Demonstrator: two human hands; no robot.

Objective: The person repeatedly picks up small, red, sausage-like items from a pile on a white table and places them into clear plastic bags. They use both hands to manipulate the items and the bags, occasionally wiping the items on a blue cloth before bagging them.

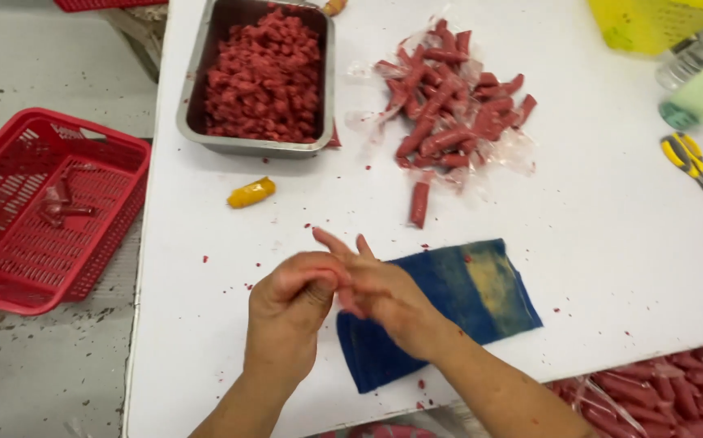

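My left hand (pixel 290 296) and my right hand (pixel 384 292) meet above the near edge of the white table (pixel 611 268). The left hand is curled into a fist around the inner fingers of the right hand. Two right fingers stick out straight, pointing away from me. No object shows between the hands. A blue cloth with a yellowish stain (pixel 465 296) lies flat under and right of the right hand. Beyond the hands lie a single red sausage (pixel 419 203) and a pile of red sausages on torn clear wrap (pixel 449 105).
A metal tray (pixel 193 101) of chopped red pieces stands at the back left, a small yellow piece (pixel 251 192) in front of it. Yellow-handled scissors (pixel 692 162), a bottle (pixel 700 73) and a yellow basket (pixel 651 24) are at the right. A red basket (pixel 43 211) sits left, off the table. Bagged sausages (pixel 660 389) lie lower right.
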